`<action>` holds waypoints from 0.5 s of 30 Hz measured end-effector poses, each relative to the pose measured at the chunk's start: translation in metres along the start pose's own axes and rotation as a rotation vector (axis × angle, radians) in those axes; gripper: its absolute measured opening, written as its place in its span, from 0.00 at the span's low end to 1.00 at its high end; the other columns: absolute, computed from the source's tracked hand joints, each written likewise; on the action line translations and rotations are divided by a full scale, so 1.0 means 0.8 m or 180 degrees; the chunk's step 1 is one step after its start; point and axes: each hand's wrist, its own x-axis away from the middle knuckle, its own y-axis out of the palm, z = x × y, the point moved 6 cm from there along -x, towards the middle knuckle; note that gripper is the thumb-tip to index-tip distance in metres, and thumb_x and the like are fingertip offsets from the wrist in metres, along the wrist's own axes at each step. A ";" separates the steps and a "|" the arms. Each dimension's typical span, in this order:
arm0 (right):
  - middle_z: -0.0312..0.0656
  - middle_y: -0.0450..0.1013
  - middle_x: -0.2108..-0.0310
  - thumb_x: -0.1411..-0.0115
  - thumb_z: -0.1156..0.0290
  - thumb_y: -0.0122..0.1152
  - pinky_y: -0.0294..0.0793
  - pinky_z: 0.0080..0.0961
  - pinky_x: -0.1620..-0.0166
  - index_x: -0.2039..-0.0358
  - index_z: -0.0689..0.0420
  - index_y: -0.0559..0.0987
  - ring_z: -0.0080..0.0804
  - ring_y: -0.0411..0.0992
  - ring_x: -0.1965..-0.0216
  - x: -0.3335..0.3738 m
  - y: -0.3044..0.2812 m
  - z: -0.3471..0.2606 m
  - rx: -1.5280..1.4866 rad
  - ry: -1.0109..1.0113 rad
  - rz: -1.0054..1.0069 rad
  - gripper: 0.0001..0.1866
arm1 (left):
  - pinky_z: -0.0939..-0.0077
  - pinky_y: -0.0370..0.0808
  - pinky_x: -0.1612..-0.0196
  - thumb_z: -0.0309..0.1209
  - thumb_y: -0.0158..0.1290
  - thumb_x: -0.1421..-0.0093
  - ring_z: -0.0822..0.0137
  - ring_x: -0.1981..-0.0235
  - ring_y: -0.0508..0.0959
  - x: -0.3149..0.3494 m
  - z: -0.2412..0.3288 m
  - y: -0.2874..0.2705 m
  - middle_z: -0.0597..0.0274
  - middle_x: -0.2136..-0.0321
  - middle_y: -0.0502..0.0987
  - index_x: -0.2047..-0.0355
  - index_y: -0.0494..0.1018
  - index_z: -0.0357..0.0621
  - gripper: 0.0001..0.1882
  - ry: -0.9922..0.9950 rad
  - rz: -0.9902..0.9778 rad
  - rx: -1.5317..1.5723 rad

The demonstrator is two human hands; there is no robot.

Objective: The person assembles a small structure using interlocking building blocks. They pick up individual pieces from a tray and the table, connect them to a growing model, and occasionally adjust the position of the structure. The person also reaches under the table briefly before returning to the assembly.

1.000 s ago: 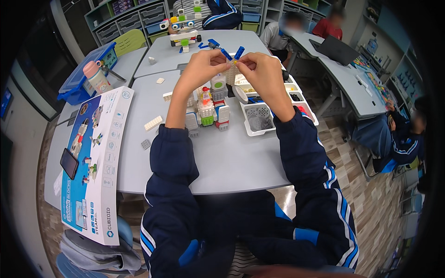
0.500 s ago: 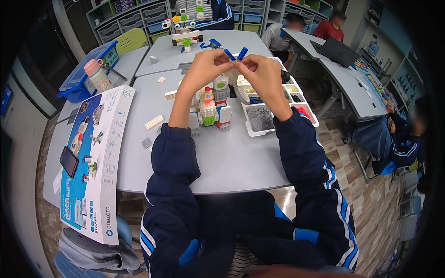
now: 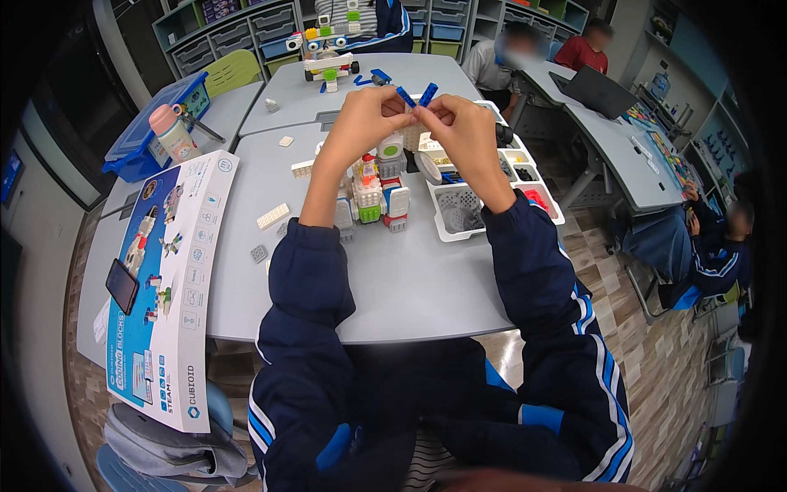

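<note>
Two narrow blue building pieces form a V above the table. My left hand [image 3: 366, 123] pinches the left blue piece [image 3: 406, 97], and my right hand [image 3: 461, 127] pinches the right blue piece [image 3: 428, 94]. Their lower ends meet between my fingertips; whether they are joined there I cannot tell. Just below my hands stands a block robot [image 3: 369, 193] of white, grey, green and red blocks, partly hidden by my left wrist. Beneath my right wrist is a white sorting tray [image 3: 459, 236] with grey, yellow, black and red parts in its compartments.
Loose white blocks [image 3: 273, 216] and a grey block [image 3: 259, 253] lie left of the robot. A large printed box [image 3: 176, 303] with a phone [image 3: 122, 286] on it, a pink-capped bottle [image 3: 174, 135] and a blue bin [image 3: 143, 164] are at left. Another block model [image 3: 332, 66] stands at the far side.
</note>
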 end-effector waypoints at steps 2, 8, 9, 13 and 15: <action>0.47 0.80 0.76 0.43 0.65 0.69 0.77 0.24 0.71 0.70 0.65 0.83 0.32 0.80 0.76 -0.001 0.001 0.003 -0.0200 0.0063 -0.0022 0.13 | 0.72 0.80 0.61 0.31 0.65 0.46 0.63 0.68 0.85 0.001 0.002 -0.001 0.52 0.70 0.84 0.66 0.80 0.33 0.13 0.0030 0.0018 -0.0015; 0.38 0.79 0.80 0.41 0.66 0.69 0.71 0.14 0.75 0.68 0.64 0.84 0.17 0.76 0.79 -0.004 0.003 0.012 -0.0563 0.0374 -0.0291 0.12 | 0.71 0.80 0.62 0.32 0.64 0.45 0.62 0.68 0.85 0.001 0.003 -0.002 0.51 0.71 0.84 0.66 0.80 0.33 0.13 0.0082 0.0101 -0.0116; 0.38 0.79 0.80 0.41 0.66 0.69 0.71 0.13 0.75 0.68 0.64 0.84 0.17 0.76 0.79 -0.003 0.003 0.013 -0.0639 0.0408 -0.0327 0.12 | 0.71 0.80 0.62 0.32 0.63 0.45 0.62 0.68 0.85 0.001 0.002 -0.002 0.51 0.71 0.84 0.66 0.80 0.32 0.13 0.0091 0.0115 -0.0136; 0.39 0.80 0.78 0.41 0.66 0.69 0.73 0.15 0.74 0.68 0.65 0.84 0.19 0.77 0.78 -0.002 0.005 0.012 -0.0569 0.0298 -0.0165 0.13 | 0.71 0.80 0.63 0.32 0.63 0.45 0.61 0.68 0.85 0.001 0.002 -0.002 0.50 0.71 0.83 0.67 0.80 0.32 0.13 0.0171 0.0195 -0.0219; 0.41 0.80 0.77 0.41 0.66 0.69 0.76 0.17 0.71 0.67 0.65 0.84 0.21 0.78 0.76 0.000 0.007 0.011 -0.0424 0.0228 -0.0004 0.13 | 0.71 0.80 0.63 0.32 0.63 0.45 0.61 0.68 0.85 0.000 0.002 -0.002 0.50 0.72 0.83 0.68 0.80 0.32 0.13 0.0145 0.0208 -0.0189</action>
